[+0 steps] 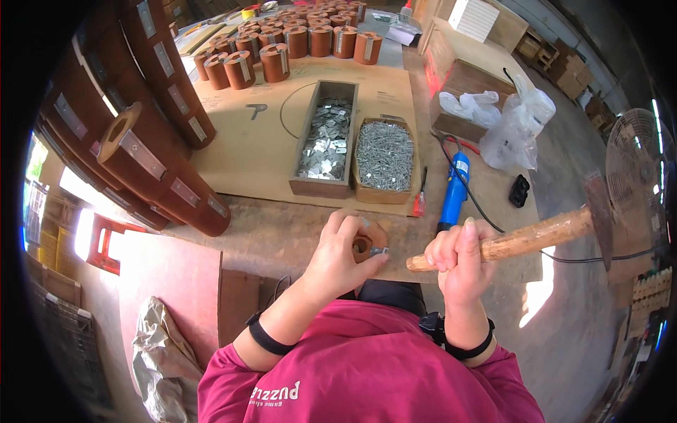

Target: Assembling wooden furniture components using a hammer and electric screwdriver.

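At the front edge of the wooden table, my left hand [340, 252] is closed around a short brown wooden cylinder [376, 234] with a round hole in its top. A small silver metal plate [379, 252] shows on its near side, close to my thumb. My right hand [461, 262] grips a hammer by its pale, rough wooden handle [539, 237]. The dark hammer head [599, 220] points off to the right, away from the cylinder. Beyond my hands stand a long wooden box [321, 187] of flat metal plates and a smaller box [383, 195] full of screws.
A blue electric screwdriver [455, 185] with a black cord lies right of the screws, beside a small red-handled tool [420, 203]. Stacked brown cylinders [162, 158] rise at left; several more [275, 62] stand at the back. Plastic bags [518, 123] and a fan [638, 151] are at right.
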Available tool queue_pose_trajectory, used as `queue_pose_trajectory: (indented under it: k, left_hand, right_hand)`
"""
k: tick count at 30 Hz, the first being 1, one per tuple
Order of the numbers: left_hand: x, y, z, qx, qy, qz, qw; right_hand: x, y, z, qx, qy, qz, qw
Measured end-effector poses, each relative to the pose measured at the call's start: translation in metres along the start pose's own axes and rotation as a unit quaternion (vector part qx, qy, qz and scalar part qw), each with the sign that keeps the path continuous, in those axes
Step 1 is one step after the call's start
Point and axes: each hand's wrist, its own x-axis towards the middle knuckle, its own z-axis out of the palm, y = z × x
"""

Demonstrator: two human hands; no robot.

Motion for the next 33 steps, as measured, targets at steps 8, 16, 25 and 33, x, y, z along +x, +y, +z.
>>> queue_pose_trajectory:
  k: [8, 16, 25, 33]
  left_hand:
    - [0.001, -0.014, -0.008, -0.004, -0.002, 0.092, 0.996]
    - [0.019, -0.015, -0.042, 0.016, -0.117, 0.124, 0.985]
    - [-0.011, -0.002, -0.023, 0.089, -0.007, 0.114, 0.989]
    - [-0.015, -0.016, -0.017, 0.149, 0.028, 0.157, 0.976]
  right_hand:
    - [-0.019, -0.020, -0.055, -0.058, 0.074, 0.227, 0.969]
    - [-0.060, -0.041, -0.118, -0.193, 0.044, 0.528, 0.826]
    - [-0.077, -0.025, -0.176, -0.194, 0.163, 0.525, 0.812]
    - [-0.014, 0.029, -0.220, -0.595, 0.032, 0.280, 0.753]
